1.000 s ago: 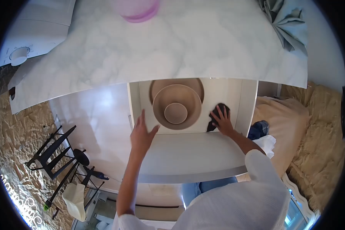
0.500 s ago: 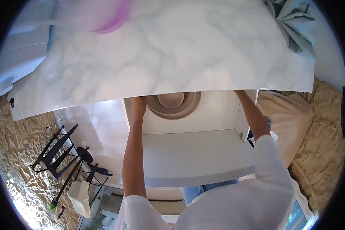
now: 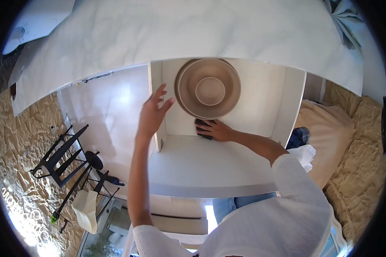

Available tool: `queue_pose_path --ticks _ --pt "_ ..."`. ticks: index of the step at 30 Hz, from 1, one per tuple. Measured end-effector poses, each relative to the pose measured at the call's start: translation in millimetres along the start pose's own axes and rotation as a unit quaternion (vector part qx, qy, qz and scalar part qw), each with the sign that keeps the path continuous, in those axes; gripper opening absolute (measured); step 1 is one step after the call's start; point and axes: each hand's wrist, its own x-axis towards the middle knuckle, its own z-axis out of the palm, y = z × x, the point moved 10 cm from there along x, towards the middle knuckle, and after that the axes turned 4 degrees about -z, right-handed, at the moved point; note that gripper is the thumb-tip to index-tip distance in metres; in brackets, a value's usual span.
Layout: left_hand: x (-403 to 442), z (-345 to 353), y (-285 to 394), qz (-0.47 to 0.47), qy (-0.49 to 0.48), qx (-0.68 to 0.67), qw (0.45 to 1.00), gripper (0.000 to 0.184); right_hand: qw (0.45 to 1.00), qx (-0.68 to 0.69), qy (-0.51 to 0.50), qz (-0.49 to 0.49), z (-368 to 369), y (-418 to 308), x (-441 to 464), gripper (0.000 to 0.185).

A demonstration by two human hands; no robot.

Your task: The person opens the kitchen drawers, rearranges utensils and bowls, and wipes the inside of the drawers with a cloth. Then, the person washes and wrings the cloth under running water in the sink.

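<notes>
Half a second ago both forearms reached in beneath the white-and-grey marbled countertop (image 3: 193, 34) and the hands were out of sight; now both hands show in front of its edge. The person's right hand (image 3: 221, 130) lies low in the open white rectangular drawer (image 3: 261, 100), its fingers laid over a crumpled black cloth (image 3: 203, 129). Whether they pinch the cloth or merely press on it cannot be told. The cloth rests near the drawer's front panel (image 3: 210, 154), just in front of the large tan round bowl (image 3: 232, 90); a second ago it lay to the right, close to the drawer's right wall.

The person's left hand (image 3: 152, 115) is spread, thumb well apart from the fingers, above the drawer's left wall and to the left of the bowl. The small tan round bowl (image 3: 210, 91) sits inside the large one, as it did before. Compared with a second ago, the larger bowl leaves a wider strip of floor before it. The translucent pink item seen earlier on the countertop has left the view.

On the white appliance (image 3: 43, 19) at upper left, any marks around the white round knob (image 3: 13, 44) are too small to read.
</notes>
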Motion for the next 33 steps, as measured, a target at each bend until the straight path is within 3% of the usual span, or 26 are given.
queue_pose_path --ticks 2,7,8,10,11,14,17,19,21,24,29,32,33 --pt "-41 -40 10 0.012 0.012 -0.039 0.999 0.041 0.999 0.013 0.031 -0.028 1 -15 45 0.061" --pt "-154 -118 -10 -0.023 0.235 -0.009 0.972 0.031 0.994 -0.034 0.102 0.006 4 -40 117 0.049" --pt "-179 -122 -28 -0.054 0.279 -0.014 0.959 0.030 0.995 0.051 0.077 0.028 9 -45 117 0.046" --pt "-222 -117 -66 -0.100 0.332 -0.024 0.938 0.035 0.977 0.198 0.032 0.068 20 -44 119 0.041" --pt "-234 -108 -84 -0.109 0.356 -0.088 0.924 0.039 0.964 0.223 0.072 0.126 30 -37 122 0.034" --pt "-254 -66 -112 -0.136 0.414 -0.241 0.867 0.049 0.925 0.277 -0.044 0.257 36 -27 124 0.038" --pt "-257 -60 -116 -0.162 0.492 -0.253 0.817 0.057 0.940 0.238 -0.065 0.234 24 -27 105 0.044" --pt "-262 -59 -118 -0.159 0.540 -0.256 0.786 0.058 0.909 0.262 -0.008 0.324 26 -6 55 0.044" --pt "-277 -55 -122 -0.174 0.582 -0.264 0.749 0.060 0.872 0.276 -0.079 0.396 31 11 12 0.044" --pt "-283 -48 -131 -0.201 0.623 -0.302 0.693 0.063 0.866 0.337 -0.097 0.357 27 -23 36 0.047" --pt "-289 -36 -151 -0.200 0.640 -0.392 0.629 0.066 0.878 0.439 0.023 0.191 -52 -132 116 0.042" --pt "-285 -3 -199 -0.243 0.592 -0.535 0.551 0.064 0.877 0.461 0.049 0.123 -109 -194 129 0.035" --pt "-265 23 -223 -0.198 0.489 -0.661 0.534 0.067 0.883 0.452 0.057 0.114 -121 -204 123 0.035"
